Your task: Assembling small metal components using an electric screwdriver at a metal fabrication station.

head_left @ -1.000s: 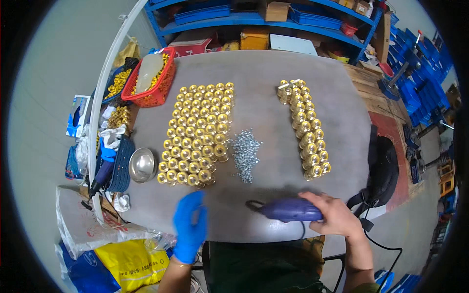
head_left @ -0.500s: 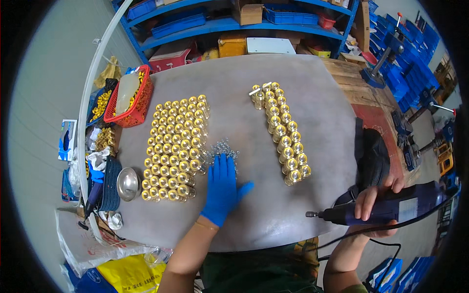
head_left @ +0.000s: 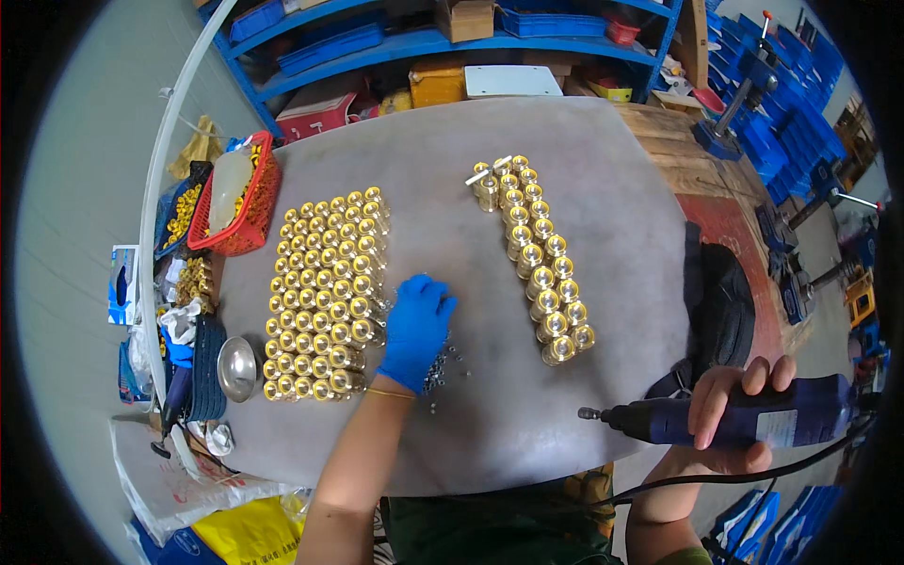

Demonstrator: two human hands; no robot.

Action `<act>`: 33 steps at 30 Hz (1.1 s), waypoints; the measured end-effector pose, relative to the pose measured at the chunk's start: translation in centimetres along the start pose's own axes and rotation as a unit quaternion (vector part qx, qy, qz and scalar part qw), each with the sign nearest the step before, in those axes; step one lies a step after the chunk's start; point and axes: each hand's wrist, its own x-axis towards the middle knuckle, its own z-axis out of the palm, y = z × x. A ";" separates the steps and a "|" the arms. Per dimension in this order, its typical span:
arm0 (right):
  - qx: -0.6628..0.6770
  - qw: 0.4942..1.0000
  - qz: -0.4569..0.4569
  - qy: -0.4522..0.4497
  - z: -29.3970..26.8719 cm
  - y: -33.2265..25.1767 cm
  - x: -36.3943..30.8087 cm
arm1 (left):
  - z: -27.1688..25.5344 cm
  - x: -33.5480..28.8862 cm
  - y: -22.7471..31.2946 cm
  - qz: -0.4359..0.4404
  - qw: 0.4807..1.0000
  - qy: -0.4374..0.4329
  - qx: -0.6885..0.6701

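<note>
My left hand [head_left: 415,330], in a blue glove, is over a pile of small shiny metal pieces that look like nuts [head_left: 435,372]. Its fingers are curled down and drawn in; what they hold, if anything, is hidden. Just left of it stands a block of gold-rimmed metal cylinders [head_left: 325,292] in close rows. A narrower double row of the same cylinders [head_left: 541,268] runs along the right, with a small T-shaped metal piece [head_left: 489,170] on its far end. My bare right hand [head_left: 720,414] is wrapped around a dark blue electric screwdriver [head_left: 734,412], its tip pointing left over the table's right front edge.
On the left, a metal bowl [head_left: 237,368] sits near a red basket [head_left: 247,217] of yellow parts. A black cord [head_left: 697,478] trails from the screwdriver. A black bag [head_left: 723,301] lies at the right edge, with lever presses [head_left: 744,94] beyond. Blue shelving [head_left: 424,43] stands behind.
My left hand has gone from flat, outstretched fingers to curled ones, a little farther forward. The metal pieces now show nearer me, beside the wrist. The right hand keeps the screwdriver, slightly shifted.
</note>
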 end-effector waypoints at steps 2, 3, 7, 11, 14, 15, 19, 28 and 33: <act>-0.012 0.999 0.010 0.032 0.4 0.0 -0.1 | 0.1 0.2 -0.2 -0.016 0.999 -0.040 0.007; -0.022 0.999 0.011 0.045 0.6 0.1 -0.1 | 0.2 0.3 0.0 -0.016 0.999 -0.041 0.005; -0.030 0.999 -0.010 0.041 0.6 0.7 0.5 | 0.0 0.4 -0.1 -0.008 1.000 -0.027 0.005; 0.006 0.994 -0.034 0.109 0.4 1.8 0.7 | -0.8 -0.4 0.9 0.013 0.996 0.055 -0.066; 0.031 0.985 -0.019 0.167 -0.5 3.2 0.1 | -0.8 -1.8 0.7 0.000 0.994 0.049 -0.094; 0.046 0.986 -0.010 0.158 -1.0 3.5 -0.3 | -0.9 -1.9 0.7 0.002 0.994 0.050 -0.094; 0.075 0.988 -0.002 0.133 -1.2 3.8 -1.7 | -0.8 -2.3 0.1 -0.010 0.991 0.076 -0.108; 0.047 0.983 0.051 0.169 -2.1 3.9 -2.8 | -0.9 -0.9 -0.7 0.011 0.996 -0.048 -0.072; 0.102 0.980 0.031 0.171 -2.9 4.4 -2.5 | -2.1 -0.8 2.2 0.002 0.993 -0.021 -0.116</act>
